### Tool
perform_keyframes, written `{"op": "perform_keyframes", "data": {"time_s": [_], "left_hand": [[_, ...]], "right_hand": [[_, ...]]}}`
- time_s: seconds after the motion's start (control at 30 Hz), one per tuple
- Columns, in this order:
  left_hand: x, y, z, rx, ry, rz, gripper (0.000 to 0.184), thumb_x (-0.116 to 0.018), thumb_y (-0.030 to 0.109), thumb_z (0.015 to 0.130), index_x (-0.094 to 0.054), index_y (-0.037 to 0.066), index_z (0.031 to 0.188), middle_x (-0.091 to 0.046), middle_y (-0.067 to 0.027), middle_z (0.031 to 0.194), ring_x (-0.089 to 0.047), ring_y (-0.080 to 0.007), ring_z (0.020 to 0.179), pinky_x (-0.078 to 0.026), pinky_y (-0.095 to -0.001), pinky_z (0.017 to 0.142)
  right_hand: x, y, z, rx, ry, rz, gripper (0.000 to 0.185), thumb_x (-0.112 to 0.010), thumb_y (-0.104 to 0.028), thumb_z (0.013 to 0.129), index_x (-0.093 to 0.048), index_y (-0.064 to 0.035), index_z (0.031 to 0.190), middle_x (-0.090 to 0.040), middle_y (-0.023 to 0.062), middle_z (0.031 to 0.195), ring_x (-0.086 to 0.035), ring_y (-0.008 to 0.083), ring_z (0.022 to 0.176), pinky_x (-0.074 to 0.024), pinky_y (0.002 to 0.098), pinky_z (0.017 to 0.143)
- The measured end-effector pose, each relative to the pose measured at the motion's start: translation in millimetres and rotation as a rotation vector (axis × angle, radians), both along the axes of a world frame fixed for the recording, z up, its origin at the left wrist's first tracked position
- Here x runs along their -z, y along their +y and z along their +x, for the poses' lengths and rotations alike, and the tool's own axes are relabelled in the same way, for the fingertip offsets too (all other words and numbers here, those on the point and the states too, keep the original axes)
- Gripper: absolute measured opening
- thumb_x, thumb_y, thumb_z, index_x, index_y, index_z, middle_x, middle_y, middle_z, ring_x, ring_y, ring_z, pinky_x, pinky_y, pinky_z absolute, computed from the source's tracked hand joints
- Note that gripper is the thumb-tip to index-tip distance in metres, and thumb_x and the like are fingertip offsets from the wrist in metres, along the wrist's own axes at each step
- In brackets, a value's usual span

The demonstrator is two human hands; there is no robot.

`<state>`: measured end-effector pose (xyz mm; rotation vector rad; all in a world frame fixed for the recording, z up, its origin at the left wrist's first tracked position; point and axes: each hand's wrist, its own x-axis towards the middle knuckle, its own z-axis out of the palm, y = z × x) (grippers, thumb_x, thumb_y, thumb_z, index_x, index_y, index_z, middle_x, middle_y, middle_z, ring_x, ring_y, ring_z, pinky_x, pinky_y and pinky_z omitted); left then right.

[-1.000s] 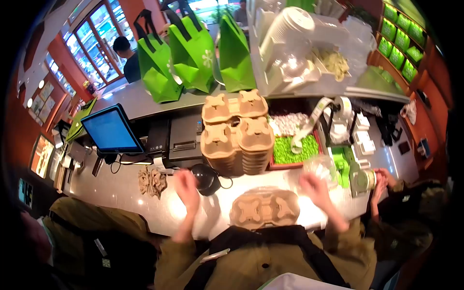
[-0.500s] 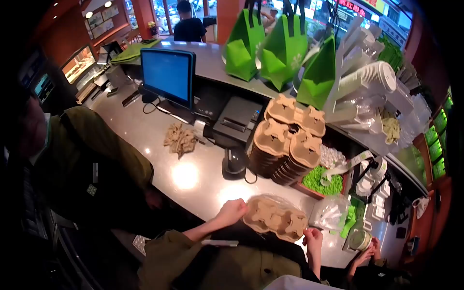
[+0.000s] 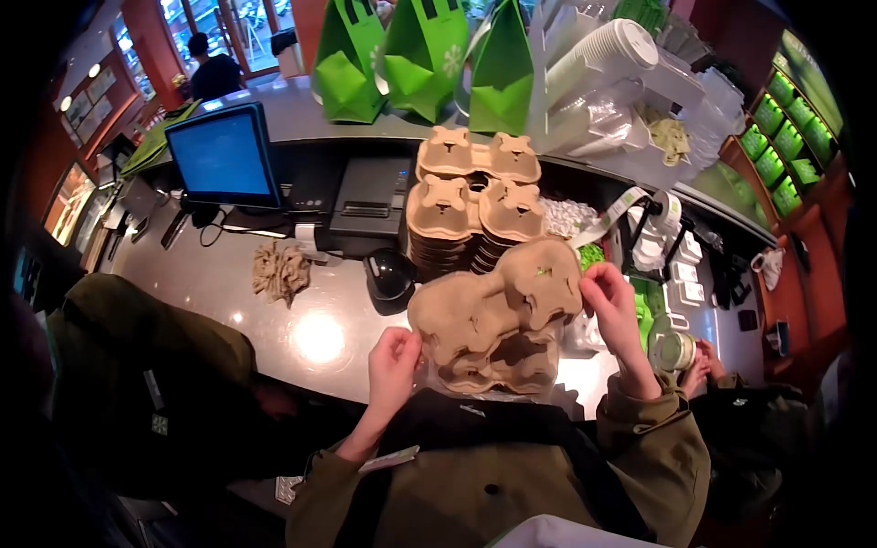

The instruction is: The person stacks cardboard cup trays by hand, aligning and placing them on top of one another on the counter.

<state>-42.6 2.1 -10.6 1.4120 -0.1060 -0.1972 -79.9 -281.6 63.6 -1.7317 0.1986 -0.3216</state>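
A brown pulp cup carrier (image 3: 457, 309) is held up and tilted, its right end higher than its left. My left hand (image 3: 395, 370) pinches its left end, and my right hand (image 3: 614, 306) grips the right end with the fingertips. Below it, another cup carrier (image 3: 512, 365) shows near the counter's front edge, partly hidden by the raised one. Clear plastic film appears around this lower carrier. Right behind stands a tall stack of cup carriers (image 3: 448, 210), in two columns of rounded cups.
A black scanner (image 3: 390, 277), a printer (image 3: 368, 205), crumpled brown paper (image 3: 280, 273) and a monitor (image 3: 224, 155) stand leftward. Green bags (image 3: 420, 64) line the upper shelf. A co-worker (image 3: 155, 356) is at left; another person's hands (image 3: 699, 365) touch a round container (image 3: 674, 351) at right.
The carrier between my hands has risen and tilted, right end up, and another carrier now shows beneath it. My right hand has moved upward. The view has turned right.
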Motion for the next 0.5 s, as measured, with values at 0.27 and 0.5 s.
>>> {"op": "perform_keyframes", "data": {"time_s": [0.27, 0.5], "left_hand": [[56, -6, -29, 0.039, -0.131, 0.435, 0.012, -0.050, 0.010, 0.082, -0.049, 0.001, 0.073, -0.047, -0.0015, 0.060, -0.040, -0.0070, 0.053, -0.035, -0.0225, 0.048], [19, -4, -12, 0.230, -0.107, 0.484, 0.009, -0.051, 0.007, 0.080, -0.049, -0.001, 0.081, -0.051, -0.0053, 0.065, -0.048, -0.0090, 0.060, -0.042, -0.0229, 0.055]], "right_hand": [[93, -12, -83, 0.125, 0.510, 0.169, 0.008, -0.054, -0.010, 0.079, -0.052, -0.0029, 0.078, -0.054, 0.0018, 0.072, -0.051, 0.0080, 0.066, -0.0429, 0.0222, 0.056], [85, -4, -95, 0.144, 0.349, 0.127, 0.006, -0.049, -0.011, 0.083, -0.047, -0.0057, 0.086, -0.052, 0.0013, 0.077, -0.050, 0.0077, 0.067, -0.0437, 0.0219, 0.055]]}}
